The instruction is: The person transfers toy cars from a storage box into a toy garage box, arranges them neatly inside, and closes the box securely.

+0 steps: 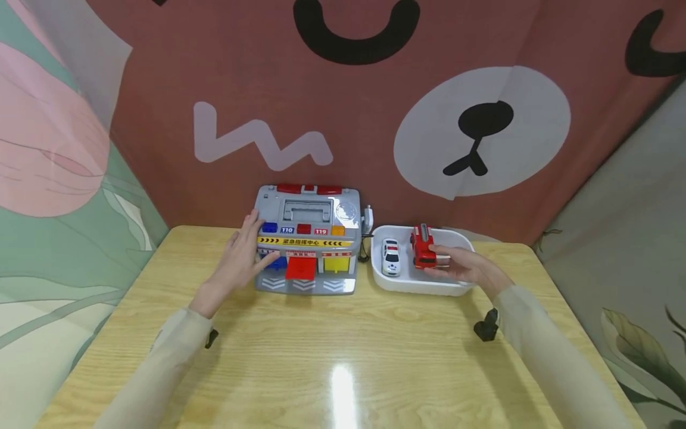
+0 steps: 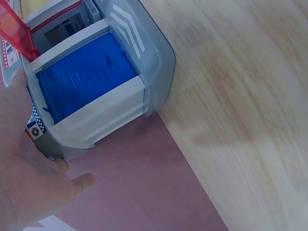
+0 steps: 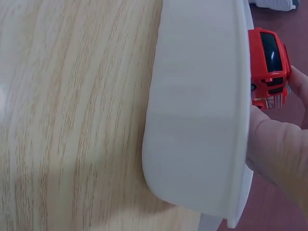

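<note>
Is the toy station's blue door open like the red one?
No, the left wrist view shows the blue door lying flat and closed, while the red door sticks outward.

Boxy grey toy station [image 1: 308, 242]: hard plastic, smooth, glossy highlights on the upper face. Its red flap [image 1: 301, 268]: translucent plastic, shiny. Its blue rectangular panel [image 2: 86, 77]: smooth plastic, finely ribbed. White rounded-corner tray [image 3: 197, 106]: smooth plastic, soft satin sheen. Red toy truck [image 1: 423, 247]: glossy plastic look; dark window, shiny. Pale wood-grain tabletop [image 1: 289, 339]: smooth, reflecting a bright glare streak. Reddish-brown printed backdrop [image 1: 364, 119]: matt, cloth-like. Pale sleeves [image 1: 182, 333]: matt cloth.
</note>
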A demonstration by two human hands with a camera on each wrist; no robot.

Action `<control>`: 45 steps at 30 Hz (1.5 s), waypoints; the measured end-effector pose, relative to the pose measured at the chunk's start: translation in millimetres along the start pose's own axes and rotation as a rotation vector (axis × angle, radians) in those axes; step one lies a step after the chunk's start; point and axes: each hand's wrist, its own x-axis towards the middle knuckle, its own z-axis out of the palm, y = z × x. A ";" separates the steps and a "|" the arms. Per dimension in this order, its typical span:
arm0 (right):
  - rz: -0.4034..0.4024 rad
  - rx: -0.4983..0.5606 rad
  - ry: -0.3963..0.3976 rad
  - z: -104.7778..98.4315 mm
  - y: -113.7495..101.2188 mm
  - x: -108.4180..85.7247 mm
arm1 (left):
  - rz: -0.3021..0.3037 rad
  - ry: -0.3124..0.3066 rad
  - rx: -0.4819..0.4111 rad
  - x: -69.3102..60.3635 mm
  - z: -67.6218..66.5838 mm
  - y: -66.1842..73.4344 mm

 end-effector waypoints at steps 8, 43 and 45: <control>-0.058 -0.011 0.010 16.1 -3.1 -8.5 | 0.018 0.013 0.003 1.9 -1.4 -3.6; -0.294 -0.299 -0.108 97.8 62.9 -56.4 | -0.001 0.000 0.004 0.0 0.9 -2.9; -0.291 -0.299 -0.116 101.5 68.0 -56.4 | -0.001 0.000 0.006 0.0 1.0 -2.8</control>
